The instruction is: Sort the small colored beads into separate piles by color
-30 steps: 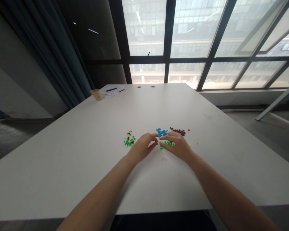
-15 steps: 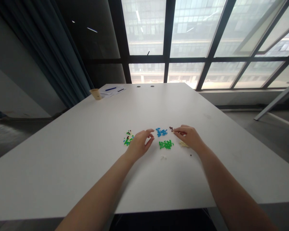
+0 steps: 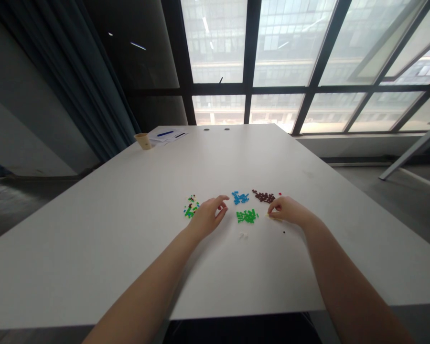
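Note:
My right hand (image 3: 288,210) is closed in a pinch at the table, with a small cream block (image 3: 267,215) at its fingertips. Its palm hides most of the cream blocks behind. Just beyond it lies a heap of dark brown blocks (image 3: 264,197), and a red block (image 3: 280,194) sits by the knuckles. My left hand (image 3: 210,212) hovers or rests with fingers apart and nothing in them, between a mixed-colour pile (image 3: 191,209) and the sorted heaps. Blue blocks (image 3: 240,197) and green blocks (image 3: 247,216) lie between my two hands.
A few white blocks (image 3: 243,235) lie nearer to me, and one black block (image 3: 284,232) is at the right. On the white table's (image 3: 136,215) far left stand a paper cup (image 3: 143,141) and papers (image 3: 168,139) with a blue pen (image 3: 165,133).
My right hand has moved from the brown blocks toward me, onto the cream blocks. The brown heap and the red block are now uncovered. My left hand has hardly moved.

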Available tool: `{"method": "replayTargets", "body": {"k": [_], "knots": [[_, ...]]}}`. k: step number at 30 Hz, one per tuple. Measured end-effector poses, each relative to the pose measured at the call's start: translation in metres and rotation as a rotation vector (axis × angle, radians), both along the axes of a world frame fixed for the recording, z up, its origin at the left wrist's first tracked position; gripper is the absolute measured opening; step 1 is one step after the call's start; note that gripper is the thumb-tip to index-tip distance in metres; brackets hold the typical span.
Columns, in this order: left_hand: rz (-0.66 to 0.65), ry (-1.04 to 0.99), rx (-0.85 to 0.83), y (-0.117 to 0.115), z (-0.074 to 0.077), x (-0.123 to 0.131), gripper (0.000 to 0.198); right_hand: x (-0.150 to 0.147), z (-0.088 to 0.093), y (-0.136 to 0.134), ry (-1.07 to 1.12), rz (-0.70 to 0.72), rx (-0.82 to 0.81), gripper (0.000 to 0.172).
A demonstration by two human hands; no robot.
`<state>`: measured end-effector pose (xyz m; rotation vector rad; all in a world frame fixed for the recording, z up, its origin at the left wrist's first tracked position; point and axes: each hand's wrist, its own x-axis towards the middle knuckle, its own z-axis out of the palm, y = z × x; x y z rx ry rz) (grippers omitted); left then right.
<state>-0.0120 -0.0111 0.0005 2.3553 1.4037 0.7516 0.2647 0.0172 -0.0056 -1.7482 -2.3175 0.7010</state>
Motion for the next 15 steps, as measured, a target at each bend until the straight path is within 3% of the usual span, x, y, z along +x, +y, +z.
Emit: {"method": "replayTargets", "body": {"k": [10, 15], "knots": [[-0.003, -0.008, -0.019, 0.000, 0.001, -0.002, 0.027, -0.004, 0.006, -0.005, -0.033, 0.009, 0.014, 0.015], [0.103, -0.053, 0.041, 0.010, -0.003, -0.014, 0.026, 0.001, 0.002, -0.003, -0.033, -0.003, 0.014, 0.018]]}}
